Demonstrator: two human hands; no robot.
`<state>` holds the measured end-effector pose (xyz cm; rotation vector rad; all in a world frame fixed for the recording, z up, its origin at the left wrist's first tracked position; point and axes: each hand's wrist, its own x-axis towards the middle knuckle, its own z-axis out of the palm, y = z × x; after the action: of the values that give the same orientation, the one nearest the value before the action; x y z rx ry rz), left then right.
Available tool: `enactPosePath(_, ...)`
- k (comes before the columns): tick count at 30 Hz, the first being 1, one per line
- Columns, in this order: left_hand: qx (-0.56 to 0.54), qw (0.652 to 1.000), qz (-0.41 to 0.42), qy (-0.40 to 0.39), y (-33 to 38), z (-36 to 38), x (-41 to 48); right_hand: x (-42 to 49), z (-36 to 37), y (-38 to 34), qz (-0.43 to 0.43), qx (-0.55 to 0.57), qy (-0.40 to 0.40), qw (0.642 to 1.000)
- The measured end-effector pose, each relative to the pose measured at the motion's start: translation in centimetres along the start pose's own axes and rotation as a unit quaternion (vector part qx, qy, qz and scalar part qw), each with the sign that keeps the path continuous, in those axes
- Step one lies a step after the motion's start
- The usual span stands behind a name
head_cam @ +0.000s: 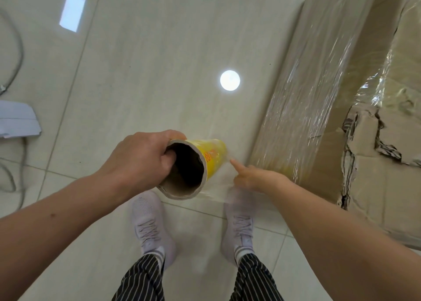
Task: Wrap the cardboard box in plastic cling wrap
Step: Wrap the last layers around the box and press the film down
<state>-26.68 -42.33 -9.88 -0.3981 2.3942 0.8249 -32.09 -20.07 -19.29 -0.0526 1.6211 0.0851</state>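
Left hand: fingers clamped over roll's near rim.
Roll: yellow, held above floor.
Right hand: index straight on film; other fingers hidden, grip unclear.
Box: on floor, far right, side already filmed.

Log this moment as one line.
phase: wrapping under way | left hand: grips cling wrap roll at core end | right hand: index finger against stretched film | cardboard box: side partly wrapped

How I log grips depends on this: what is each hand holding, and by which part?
The left hand grips the cling wrap roll by its open near end. Whether the right hand holds the film cannot be told.
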Motion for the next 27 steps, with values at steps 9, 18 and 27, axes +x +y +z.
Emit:
enactPosePath(9,0.020,0.999,0.034,0.026,-0.6,0.7,-1.2,1.5,0.4,-1.5,-0.100,0.251,0.130,0.954)
enactPosePath(18,0.043,0.997,0.051,0.033,-1.0,1.5,-2.1,2.6,-0.8,-2.6,-0.041,0.270,0.280,0.920)
enactPosePath(27,0.032,0.997,0.061,0.040,-1.4,1.6,-1.6,4.4,-2.0,-2.4,-0.068,0.247,0.205,0.945)
